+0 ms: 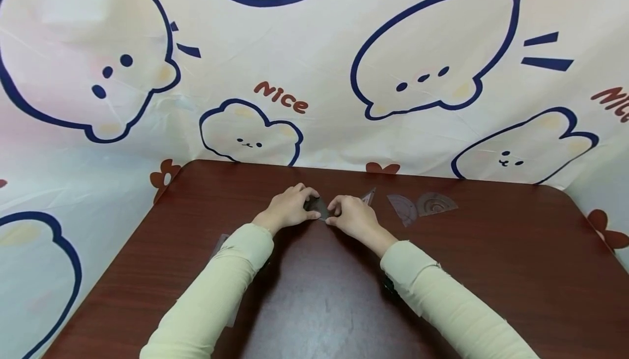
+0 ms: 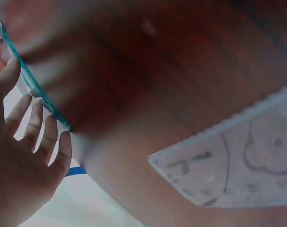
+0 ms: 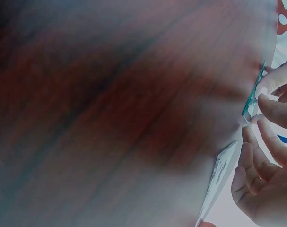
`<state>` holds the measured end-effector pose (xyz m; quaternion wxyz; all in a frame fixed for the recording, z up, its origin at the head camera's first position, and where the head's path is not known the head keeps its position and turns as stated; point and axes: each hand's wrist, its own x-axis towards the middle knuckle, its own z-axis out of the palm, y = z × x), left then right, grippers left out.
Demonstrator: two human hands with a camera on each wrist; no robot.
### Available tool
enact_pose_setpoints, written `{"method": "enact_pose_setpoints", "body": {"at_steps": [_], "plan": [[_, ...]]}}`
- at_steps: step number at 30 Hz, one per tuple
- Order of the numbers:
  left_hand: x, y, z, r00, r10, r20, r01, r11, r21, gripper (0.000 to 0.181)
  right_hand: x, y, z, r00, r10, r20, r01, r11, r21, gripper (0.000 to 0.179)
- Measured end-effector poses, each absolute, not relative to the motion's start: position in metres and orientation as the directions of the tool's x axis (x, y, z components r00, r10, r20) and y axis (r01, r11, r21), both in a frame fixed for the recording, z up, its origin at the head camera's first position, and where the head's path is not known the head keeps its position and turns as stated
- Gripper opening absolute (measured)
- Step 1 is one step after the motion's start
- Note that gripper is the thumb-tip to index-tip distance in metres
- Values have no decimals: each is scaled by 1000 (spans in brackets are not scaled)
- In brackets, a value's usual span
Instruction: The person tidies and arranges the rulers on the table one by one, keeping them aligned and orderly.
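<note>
Near the back of the table, both hands meet at a small clear flat plastic piece. Its edge looks teal in the wrist views, where the piece tilts up from the tabletop; its outline is partly hidden by the fingers. The left hand pinches its left side between thumb and index finger, the other fingers spread behind it. On the right side, the right hand pinches it with thumb and index finger. Just behind the right hand lies a clear triangular set square.
Two clear protractors, one leftward and one rightward, lie side by side right of the right hand. Under the left forearm is a clear ruler with a wavy edge. A patterned cloth hangs behind the table.
</note>
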<state>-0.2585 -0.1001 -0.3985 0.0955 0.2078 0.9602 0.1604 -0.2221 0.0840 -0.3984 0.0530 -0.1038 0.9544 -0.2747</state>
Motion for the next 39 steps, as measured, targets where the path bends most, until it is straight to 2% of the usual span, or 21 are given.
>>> {"method": "enact_pose_setpoints", "body": {"at_steps": [22, 30, 33, 39], "plan": [[-260, -97, -396, -927, 328, -183, 230, 881, 415, 55, -225, 86, -398, -979, -200, -43, -150, 843, -516, 21], [-259, -95, -397, -937, 308, -162, 185, 836, 516, 57, -227, 88, -401, -983, -181, -31, -139, 842, -521, 21], [-259, -95, -397, -946, 286, -151, 168, 834, 525, 52, -227, 88, -402, -984, -178, -29, -136, 840, -525, 21], [-259, -99, -394, -958, 262, -114, 154, 810, 566, 31, -227, 87, -402, -982, -187, -29, -143, 832, -536, 18]]}}
